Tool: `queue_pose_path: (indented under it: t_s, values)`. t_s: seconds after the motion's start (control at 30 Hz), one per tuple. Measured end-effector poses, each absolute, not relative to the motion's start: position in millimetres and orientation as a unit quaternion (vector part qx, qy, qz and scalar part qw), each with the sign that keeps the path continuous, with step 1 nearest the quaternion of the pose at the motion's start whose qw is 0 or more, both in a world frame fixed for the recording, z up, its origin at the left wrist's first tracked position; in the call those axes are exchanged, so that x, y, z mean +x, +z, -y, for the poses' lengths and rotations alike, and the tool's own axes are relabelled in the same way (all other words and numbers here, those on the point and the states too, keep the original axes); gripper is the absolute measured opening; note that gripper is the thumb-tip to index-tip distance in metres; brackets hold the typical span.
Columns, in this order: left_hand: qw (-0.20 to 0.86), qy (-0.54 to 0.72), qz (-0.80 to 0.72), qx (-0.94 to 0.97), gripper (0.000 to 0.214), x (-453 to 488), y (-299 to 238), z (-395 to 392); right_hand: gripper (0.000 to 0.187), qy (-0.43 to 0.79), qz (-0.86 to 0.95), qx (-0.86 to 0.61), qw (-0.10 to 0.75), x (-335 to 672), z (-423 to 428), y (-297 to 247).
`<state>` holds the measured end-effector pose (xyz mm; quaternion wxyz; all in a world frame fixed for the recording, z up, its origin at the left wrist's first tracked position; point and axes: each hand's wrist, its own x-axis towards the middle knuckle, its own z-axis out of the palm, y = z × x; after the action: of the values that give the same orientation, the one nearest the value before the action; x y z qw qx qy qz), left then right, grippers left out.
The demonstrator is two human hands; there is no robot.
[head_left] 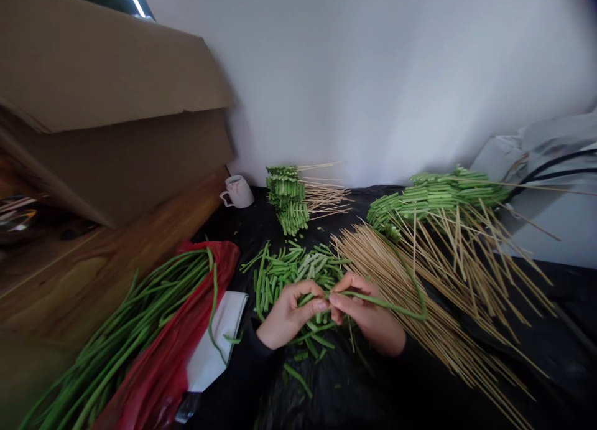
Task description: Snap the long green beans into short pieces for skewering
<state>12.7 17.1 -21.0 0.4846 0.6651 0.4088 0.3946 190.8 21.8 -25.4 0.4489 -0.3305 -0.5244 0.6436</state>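
Note:
A long green bean (pixel 396 306) is pinched between my two hands, its free end curving out to the right over the sticks. My left hand (pixel 286 315) closes thumb and fingers on the bean's left end. My right hand (pixel 368 312) grips it just beside, so the fingertips of both hands nearly meet. Beneath and behind them lies a loose pile of short cut bean pieces (pixel 280 271). Many thin bamboo skewers (pixel 429 324) are spread to the right of my right hand.
Skewered bean pieces are stacked at the back (pixel 286 196) and back right (pixel 438 193). Whole long beans (pixel 135 318) lie on a red plastic bag (pixel 163 361) at left, beside a white pad (pixel 217 343). A mug (pixel 239 192) and a cardboard box (pixel 140 162) stand behind.

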Motion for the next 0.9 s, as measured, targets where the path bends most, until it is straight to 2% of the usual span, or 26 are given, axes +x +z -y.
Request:
queue_pose_path:
  t_s: [0.17, 0.33, 0.47, 0.57, 0.7, 0.9]
  values:
    - [0.571, 0.518, -0.393, 0.501, 0.033, 17.0, -32.2, -22.9, 0.021, 0.628, 0.510, -0.332, 0.486, 183.6, -19.3, -30.4]
    - [0.594, 0.614, -0.346, 0.387, 0.028, 6.4, -21.3, -30.3, 0.017, 0.599, 0.523, -0.394, 0.461, 185.3, -20.7, -28.6]
    - [0.615, 0.522, -0.366, 0.464, 0.027, 3.8, -20.6, -24.9, 0.017, 0.591, 0.532, -0.416, 0.442, 186.0, -20.5, -29.1]
    - [0.621, 0.434, -0.366, 0.541, 0.036, 6.9, -26.7, -20.2, 0.016, 0.602, 0.536, -0.409, 0.428, 184.1, -19.2, -28.7]
    - [0.637, 0.422, -0.365, 0.532, 0.037, 6.5, -30.8, -20.5, 0.016, 0.633, 0.530, -0.383, 0.414, 185.7, -20.0, -25.5]
    - [0.648, 0.381, -0.382, 0.538, 0.035, 2.1, -27.8, -22.4, 0.018, 0.627, 0.513, -0.367, 0.457, 194.0, -26.5, -24.8]
